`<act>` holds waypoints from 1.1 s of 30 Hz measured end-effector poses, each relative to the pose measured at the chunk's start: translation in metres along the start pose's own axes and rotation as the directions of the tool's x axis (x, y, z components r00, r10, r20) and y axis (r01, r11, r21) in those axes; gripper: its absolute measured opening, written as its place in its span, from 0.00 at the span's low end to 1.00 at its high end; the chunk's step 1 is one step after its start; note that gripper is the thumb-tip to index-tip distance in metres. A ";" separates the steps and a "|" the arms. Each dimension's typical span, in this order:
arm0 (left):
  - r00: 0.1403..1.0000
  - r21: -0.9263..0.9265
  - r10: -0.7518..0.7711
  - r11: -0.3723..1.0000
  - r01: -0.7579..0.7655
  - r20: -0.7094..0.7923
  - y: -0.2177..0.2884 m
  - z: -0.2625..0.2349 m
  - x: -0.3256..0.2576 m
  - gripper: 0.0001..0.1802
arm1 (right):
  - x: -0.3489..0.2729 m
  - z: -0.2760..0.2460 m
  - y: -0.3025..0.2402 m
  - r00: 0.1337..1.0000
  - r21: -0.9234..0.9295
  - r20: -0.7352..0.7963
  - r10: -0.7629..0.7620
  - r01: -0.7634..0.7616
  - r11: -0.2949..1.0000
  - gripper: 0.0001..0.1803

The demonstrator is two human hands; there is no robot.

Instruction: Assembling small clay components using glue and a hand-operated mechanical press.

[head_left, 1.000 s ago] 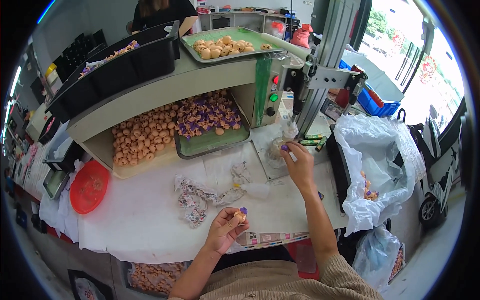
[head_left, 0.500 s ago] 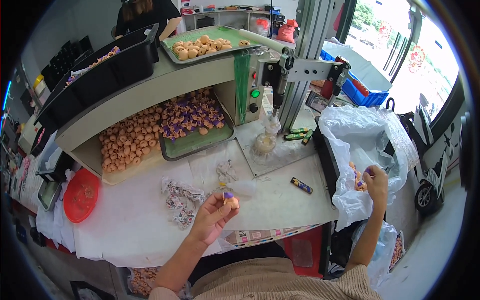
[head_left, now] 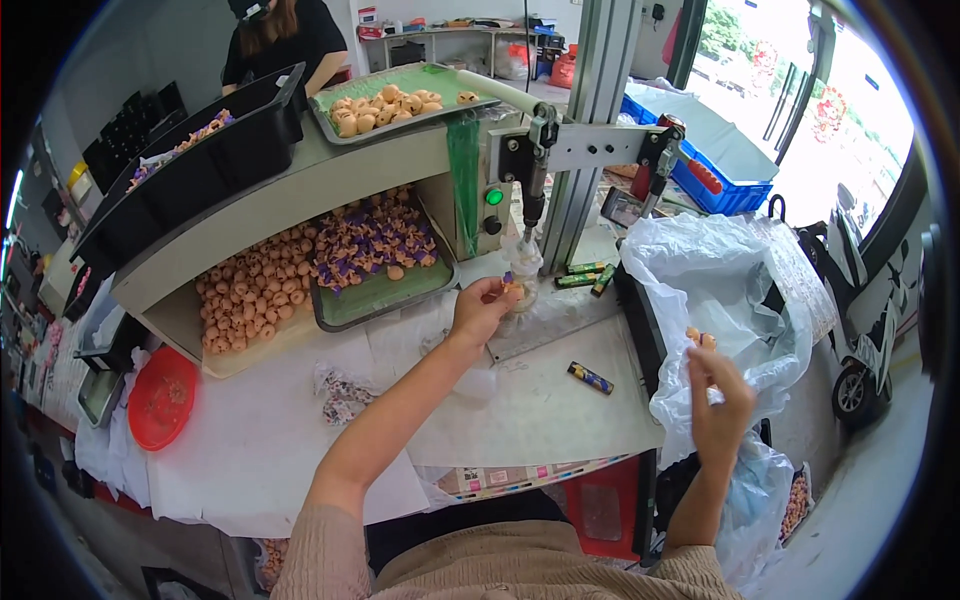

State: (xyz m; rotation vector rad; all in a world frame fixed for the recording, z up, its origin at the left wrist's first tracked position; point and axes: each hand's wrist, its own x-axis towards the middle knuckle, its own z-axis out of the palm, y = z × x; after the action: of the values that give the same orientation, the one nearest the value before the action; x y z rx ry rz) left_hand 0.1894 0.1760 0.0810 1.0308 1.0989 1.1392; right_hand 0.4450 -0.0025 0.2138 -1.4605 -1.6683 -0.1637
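Observation:
My left hand pinches a small tan-and-purple toy figure beside the clear holder under the lever press. Whether the figure touches the holder, I cannot tell. Over the near edge of the plastic-lined black box, my right hand is open, its fingers apart and seemingly bare. Just beyond those fingertips, tan figures lie on the white plastic liner. Many tan-and-purple pieces fill a green-bottomed tray, next to a heap of round tan heads.
On the work table lie a crumpled cloth and a dark battery-like cylinder. Several green cylinders are by the press. A red basin stands left. Another person is behind the shelf, near a tray of heads.
My left hand has carried its figure forward and right to the press holder. My right hand has drawn back toward me and opened. The view has shifted slightly; the other person leans more into view.

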 end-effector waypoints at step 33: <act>0.796 0.596 0.605 0.638 -0.488 0.004 -0.013 0.001 0.003 0.19 | 0.135 0.056 -0.112 0.925 0.869 -0.341 -0.170 0.379 0.317 0.14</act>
State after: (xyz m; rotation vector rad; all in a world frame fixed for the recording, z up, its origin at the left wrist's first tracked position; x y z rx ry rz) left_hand 0.1930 0.1773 0.0682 1.8653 1.3779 1.4547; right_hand 0.3326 0.0976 0.3196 -0.2333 -1.4002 0.4222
